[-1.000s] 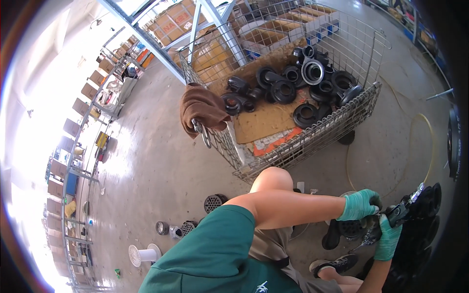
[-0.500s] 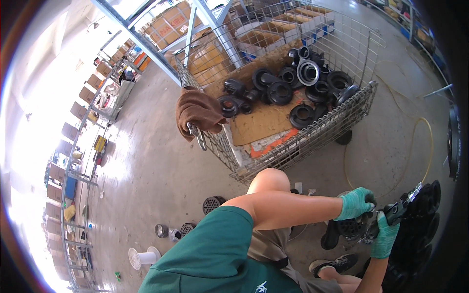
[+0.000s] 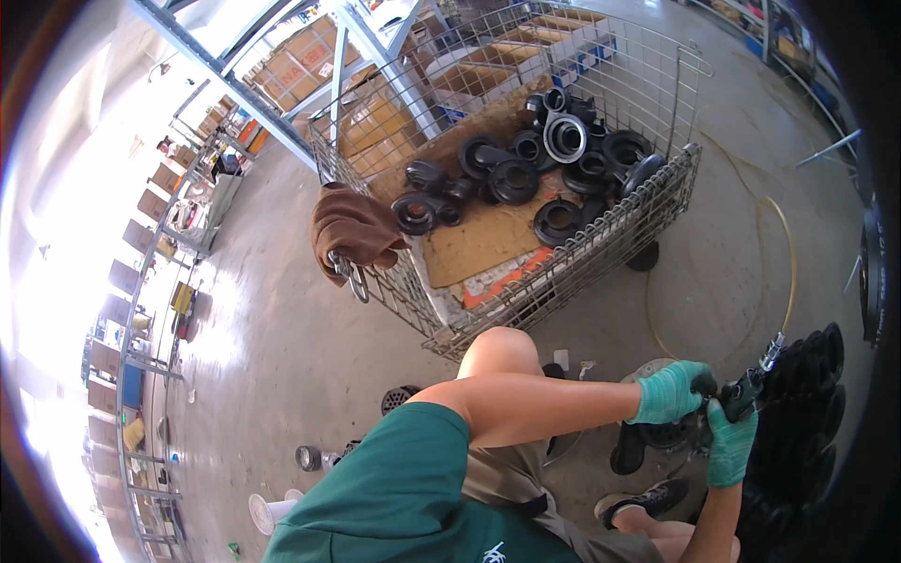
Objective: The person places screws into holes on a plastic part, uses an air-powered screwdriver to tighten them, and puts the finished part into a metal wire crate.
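Observation:
My right hand [image 3: 732, 446], in a green glove, is closed round a black air tool [image 3: 742, 396] with a metal fitting at its upper end. A yellow air hose [image 3: 791, 267] runs from that fitting. Close beside it, my left hand [image 3: 668, 392], also gloved in green with dark fingertips, is closed near the tool's front end. What its fingers pinch is too small to make out. Under the hands lies a dark round part with a grille [image 3: 664, 434], partly covered by them. Several black ring-shaped parts [image 3: 807, 403] stand stacked right of the tool.
A wire cage cart [image 3: 563, 272] ahead holds several black pump-like castings [image 3: 514, 180] on cardboard. A brown cloth [image 3: 355, 230] hangs over its left corner. A white spool [image 3: 267, 511] and a round black grate [image 3: 399, 399] lie on the floor at left. Shelving [image 3: 131, 394] lines the far left.
The view has shifted, so the cart sits farther left in the picture. The tool points more steeply upward, and both hands remain close together around it.

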`<state>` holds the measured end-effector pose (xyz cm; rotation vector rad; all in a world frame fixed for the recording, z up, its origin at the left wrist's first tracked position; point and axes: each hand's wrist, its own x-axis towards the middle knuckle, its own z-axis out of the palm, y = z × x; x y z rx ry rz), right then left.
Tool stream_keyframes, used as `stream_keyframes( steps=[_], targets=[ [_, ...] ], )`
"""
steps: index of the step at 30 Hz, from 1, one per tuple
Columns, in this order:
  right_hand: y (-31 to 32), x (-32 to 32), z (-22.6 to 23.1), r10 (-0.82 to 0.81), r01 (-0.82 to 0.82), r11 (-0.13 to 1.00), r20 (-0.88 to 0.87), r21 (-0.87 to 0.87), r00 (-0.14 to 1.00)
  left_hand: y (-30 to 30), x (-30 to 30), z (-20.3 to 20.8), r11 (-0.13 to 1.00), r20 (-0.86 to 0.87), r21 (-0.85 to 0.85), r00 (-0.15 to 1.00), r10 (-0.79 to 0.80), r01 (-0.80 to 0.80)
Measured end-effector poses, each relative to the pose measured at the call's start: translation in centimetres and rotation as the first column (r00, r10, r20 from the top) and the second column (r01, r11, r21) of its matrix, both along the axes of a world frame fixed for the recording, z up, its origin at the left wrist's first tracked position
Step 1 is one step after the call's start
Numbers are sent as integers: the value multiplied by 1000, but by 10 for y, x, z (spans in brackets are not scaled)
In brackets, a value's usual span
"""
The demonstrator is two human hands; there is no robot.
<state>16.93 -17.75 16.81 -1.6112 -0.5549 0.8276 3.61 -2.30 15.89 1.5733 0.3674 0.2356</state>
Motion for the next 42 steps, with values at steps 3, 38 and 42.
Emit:
stream_keyframes(
  steps=[3, 38, 42],
  targets=[
    [1, -3, -1, 18, -20, 999, 43, 50, 999, 1, -3, 10, 972, -70, -234, 997, -10, -7],
    [-17, 45, 61, -151, 504, 715, -598, 483, 787, 11, -23, 18, 878, -234, -478, 957, -168, 37],
    [-15, 55, 72, -319, 659, 549, -599, 514, 734, 6, -21, 18, 860, -255, -509, 958, -133, -16]
  ],
)
